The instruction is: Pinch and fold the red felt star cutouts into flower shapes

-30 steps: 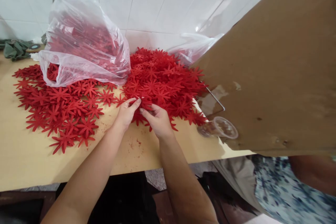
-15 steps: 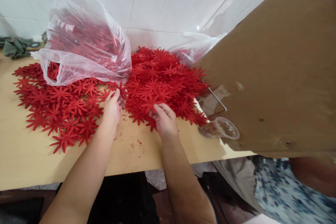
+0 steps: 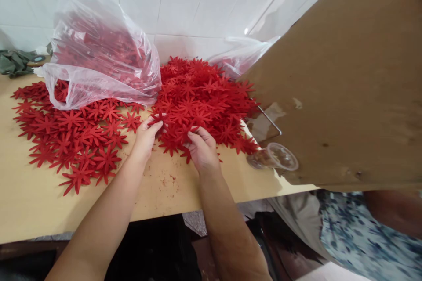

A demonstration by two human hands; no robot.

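My left hand (image 3: 148, 134) pinches a red flower-shaped piece (image 3: 159, 118) with narrow petals, at the near left edge of the right-hand pile (image 3: 201, 92). Thumb and fingers of my right hand (image 3: 201, 145) are closed on another red flower piece (image 3: 188, 131) at the front of that pile. The held pieces overlap others of the same colour, so their outlines are partly lost. A second, flatter pile (image 3: 70, 129) of the same red flowers spreads over the table to the left of my hands.
A clear plastic bag (image 3: 105, 52) full of red pieces stands behind the left pile. Another bag (image 3: 245, 55) lies at the back right. A brown board (image 3: 346, 74) leans on the right, beside a clear plastic cup (image 3: 281, 158). Someone in patterned clothing (image 3: 359, 228) is at lower right.
My left hand has moved right and slightly down with its flower, closer to my right hand. My right hand still grips a flower and has hardly moved. The view has shifted slightly.
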